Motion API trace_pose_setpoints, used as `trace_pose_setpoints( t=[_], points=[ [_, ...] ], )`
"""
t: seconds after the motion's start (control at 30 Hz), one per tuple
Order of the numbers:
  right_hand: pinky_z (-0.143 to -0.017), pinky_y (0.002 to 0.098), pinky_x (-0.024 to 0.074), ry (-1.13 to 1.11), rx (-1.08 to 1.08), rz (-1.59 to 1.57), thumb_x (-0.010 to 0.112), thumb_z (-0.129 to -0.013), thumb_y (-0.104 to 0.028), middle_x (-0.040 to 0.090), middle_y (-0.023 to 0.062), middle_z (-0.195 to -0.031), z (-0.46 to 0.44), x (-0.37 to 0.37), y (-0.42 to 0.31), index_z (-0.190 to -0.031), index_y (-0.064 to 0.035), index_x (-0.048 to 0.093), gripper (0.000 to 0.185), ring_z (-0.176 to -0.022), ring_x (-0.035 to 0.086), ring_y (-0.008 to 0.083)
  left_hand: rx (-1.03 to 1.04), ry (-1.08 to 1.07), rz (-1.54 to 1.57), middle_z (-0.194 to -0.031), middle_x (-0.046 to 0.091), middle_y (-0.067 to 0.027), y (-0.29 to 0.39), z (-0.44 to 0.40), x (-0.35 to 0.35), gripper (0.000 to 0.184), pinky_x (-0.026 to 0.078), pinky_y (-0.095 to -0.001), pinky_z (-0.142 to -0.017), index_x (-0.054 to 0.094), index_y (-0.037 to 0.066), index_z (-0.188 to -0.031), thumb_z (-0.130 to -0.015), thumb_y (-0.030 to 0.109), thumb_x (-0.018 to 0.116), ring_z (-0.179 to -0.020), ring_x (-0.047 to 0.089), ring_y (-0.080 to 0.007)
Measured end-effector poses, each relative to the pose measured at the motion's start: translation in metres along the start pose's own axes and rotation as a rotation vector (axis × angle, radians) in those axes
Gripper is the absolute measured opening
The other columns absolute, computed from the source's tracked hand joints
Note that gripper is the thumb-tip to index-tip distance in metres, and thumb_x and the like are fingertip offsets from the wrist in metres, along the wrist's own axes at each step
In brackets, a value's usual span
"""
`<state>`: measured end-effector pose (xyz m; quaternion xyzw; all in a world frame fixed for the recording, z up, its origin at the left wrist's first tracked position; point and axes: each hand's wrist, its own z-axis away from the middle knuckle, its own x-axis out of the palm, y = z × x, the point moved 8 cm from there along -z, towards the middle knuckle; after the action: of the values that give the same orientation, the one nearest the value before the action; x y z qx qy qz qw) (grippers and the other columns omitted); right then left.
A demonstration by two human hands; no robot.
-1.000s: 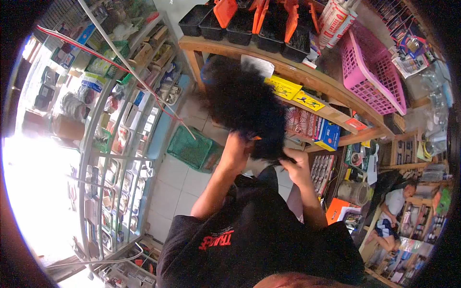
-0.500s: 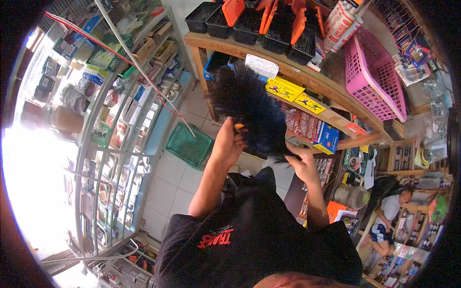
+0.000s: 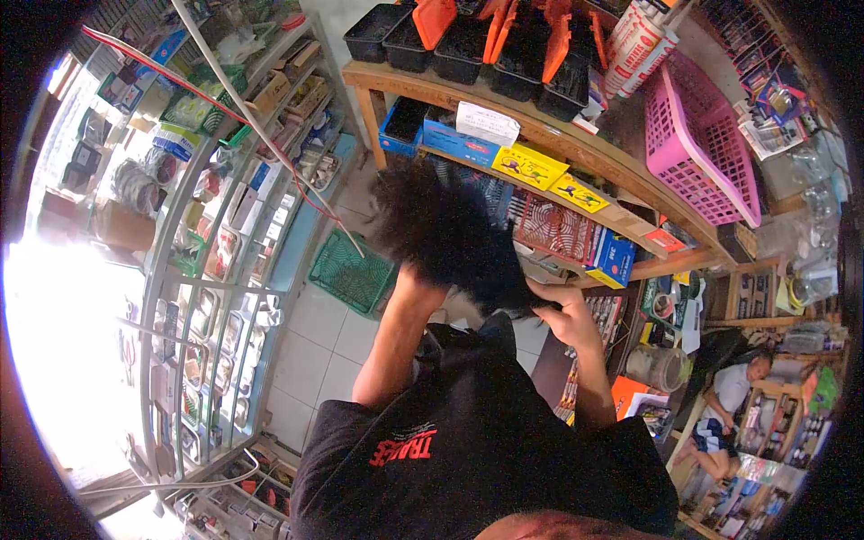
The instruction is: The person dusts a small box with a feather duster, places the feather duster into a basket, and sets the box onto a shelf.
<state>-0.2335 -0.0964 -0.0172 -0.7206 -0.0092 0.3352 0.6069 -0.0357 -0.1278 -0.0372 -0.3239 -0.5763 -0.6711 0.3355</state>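
From the head view, you have a black fluffy bundle [image 3: 450, 234] up in front of your dark shirt [image 3: 504, 432], between both hands and above the tiled floor [image 3: 310, 355]; it looks like a feather duster. Your left hand [image 3: 418, 292] is curled against its near left edge and seems to grip it there, though the fluff hides the fingertips. Your right hand [image 3: 565, 315] has thumb and fingers closed on the narrower right end, pinching it. The wider, looser mass spreads to the far left, with the wooden bench [image 3: 396, 79] beyond it. Expect the bundle to be light and soft, bending readily under your fingers; the strands probably slide and shed if you tug at their tips. Any firm core or handle would lie under the fluff, out of sight, so you would likely hold it most securely deep near the base, where the strands gather, rather than by the wispy edge. It shouldn't break from a gentle squeeze, but hard crushing could kink the strands. To the left, the green basket [image 3: 346, 270] sits on the floor near your left hand; to the right of the bundle are the blue box [image 3: 612, 259] and, farther off, the pink basket [image 3: 675, 157].
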Motion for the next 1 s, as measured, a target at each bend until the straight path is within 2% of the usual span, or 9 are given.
trace_pose_setpoints(
  t=[0.1,0.27,0.33,0.4,0.43,0.53,0.7,0.8,1.0],
  points=[
    [-0.094,0.0285,0.0359,0.154,0.11,-0.076,0.059,-0.072,0.004,0.059,0.0144,-0.115,-0.001,-0.01,0.016,-0.114,0.0025,0.057,0.042,-0.108,0.053,0.0185,-0.088,0.094,-0.005,-0.081,0.054,-0.0049,-0.003,-0.003,0.006,0.03,0.043,-0.0247,-0.061,0.051,0.005,-0.108,-0.091,0.029,0.045,-0.071,0.053,-0.0152],
    [-0.078,0.0237,0.0439,0.4,-0.035,0.121,0.058,-0.081,-0.001,0.06,0.0111,-0.109,0.007,-0.032,0.026,-0.118,0.001,0.054,0.037,-0.084,0.058,0.0133,-0.176,0.076,0.117,-0.045,0.023,0.0084,0.009,-0.003,0.013,0.024,0.021,-0.0233,-0.046,0.049,0.011,-0.091,-0.093,0.033,0.042,-0.042,0.025,-0.0036],
    [-0.062,0.02,0.0442,0.419,0.269,-0.279,0.057,-0.086,-0.008,0.059,0.0052,-0.097,0.022,-0.028,0.046,-0.125,-0.0041,0.049,0.04,-0.071,0.052,0.0078,0.004,0.087,-0.028,-0.057,0.036,0.004,0.024,-0.005,0.001,0.023,0.027,-0.022,-0.049,0.047,0.011,-0.098,-0.094,0.033,0.039,-0.048,0.032,-0.0053],
    [-0.069,0.0205,0.046,0.44,0.525,-0.546,0.056,-0.087,-0.013,0.06,0.0046,-0.104,0.041,-0.02,0.044,-0.126,-0.0057,0.048,0.041,-0.087,0.051,0.0072,0.313,0.212,-0.437,-0.072,0.041,0.0006,0.058,0.004,0.01,0.023,0.031,-0.0217,-0.053,0.043,0.011,-0.104,-0.095,0.032,0.038,-0.057,0.037,-0.007],
    [-0.045,0.0182,0.0325,0.485,0.52,-0.648,0.057,-0.087,-0.01,0.049,-0.0016,-0.075,0.053,-0.012,0.055,-0.119,-0.0061,0.049,0.033,-0.054,0.044,0.0059,0.462,0.278,-0.658,-0.081,0.044,-0.0017,0.073,0.012,0.015,0.024,0.035,-0.0218,-0.057,0.041,0.01,-0.108,-0.096,0.031,0.037,-0.064,0.041,-0.0083],
    [-0.066,0.0222,0.0474,0.15,0.622,-0.555,0.057,-0.084,-0.008,0.062,0.0081,-0.09,0.079,0.02,0.055,-0.118,-0.0039,0.054,0.035,-0.078,0.057,0.0111,0.633,0.345,-0.65,-0.1,0.046,-0.0061,0.093,0.023,0.014,0.031,0.042,-0.0243,-0.071,0.033,0.009,-0.119,-0.096,0.03,0.038,-0.083,0.048,-0.0126],
    [-0.086,0.0315,0.0429,-0.022,0.107,-0.338,0.057,-0.077,0.004,0.06,0.0183,-0.108,0.079,0.046,0.026,-0.119,-0.0018,0.052,0.043,-0.1,0.058,0.0236,0.752,0.227,-0.64,-0.111,0.043,-0.0095,0.101,0.036,0.025,0.039,0.04,-0.0304,-0.087,0.03,0.005,-0.121,-0.094,0.026,0.046,-0.098,0.048,-0.0166],
    [-0.087,0.0316,0.0421,-0.054,0.03,-0.317,0.056,-0.073,0.01,0.06,0.0184,-0.111,0.079,0.052,0.026,-0.12,-0.0032,0.052,0.049,-0.101,0.058,0.026,0.936,0.243,-0.805,-0.114,0.041,-0.0109,0.098,0.04,0.025,0.044,0.039,-0.0311,-0.088,0.03,0.001,-0.121,-0.092,0.028,0.049,-0.1,0.047,-0.0173],
    [-0.086,0.0318,0.0437,0.014,-0.112,-0.311,0.059,-0.072,0.008,0.062,0.0184,-0.107,0.077,0.051,0.01,-0.118,-0.0026,0.054,0.047,-0.1,0.06,0.0264,0.807,0.179,-0.699,-0.113,0.043,-0.0108,0.103,0.049,0.041,0.045,0.037,-0.0303,-0.088,0.031,0.0,-0.12,-0.091,0.032,0.047,-0.098,0.046,-0.0172]
  ],
)
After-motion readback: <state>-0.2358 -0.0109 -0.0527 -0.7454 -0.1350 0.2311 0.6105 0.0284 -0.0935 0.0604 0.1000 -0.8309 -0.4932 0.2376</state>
